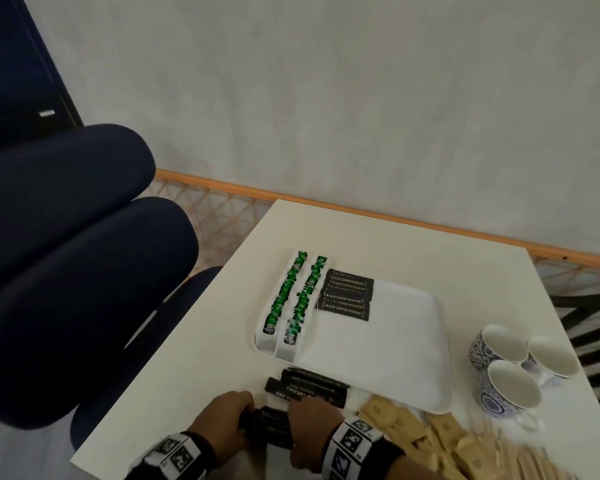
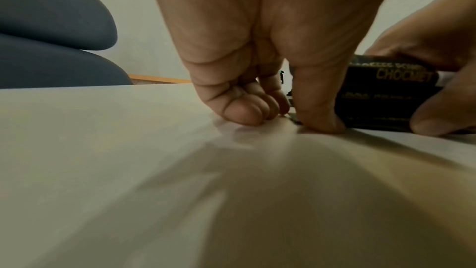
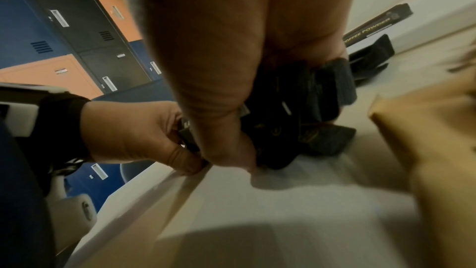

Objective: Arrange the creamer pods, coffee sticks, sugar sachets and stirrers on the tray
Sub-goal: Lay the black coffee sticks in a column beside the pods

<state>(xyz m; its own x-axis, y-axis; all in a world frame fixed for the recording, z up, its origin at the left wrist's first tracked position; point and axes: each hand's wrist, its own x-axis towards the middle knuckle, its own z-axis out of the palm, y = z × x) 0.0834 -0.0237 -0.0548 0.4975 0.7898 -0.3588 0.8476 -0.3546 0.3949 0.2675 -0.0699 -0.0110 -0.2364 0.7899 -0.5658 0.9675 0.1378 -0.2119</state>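
**Squaring a bundle of coffee sticks**

You are clamping both hands, left hand (image 1: 230, 415) and right hand (image 1: 308, 421), on the ends of a bundle of black coffee sticks (image 1: 270, 427) on the bench (image 1: 194, 368), near the tray (image 1: 378, 358). They are probably light and slippery; grip both ends.

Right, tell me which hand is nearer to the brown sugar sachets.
The right hand. It grips one end of the bundle of black coffee sticks just beside the brown sugar sachets. The left hand grips the bundle's other end, farther from the sachets.
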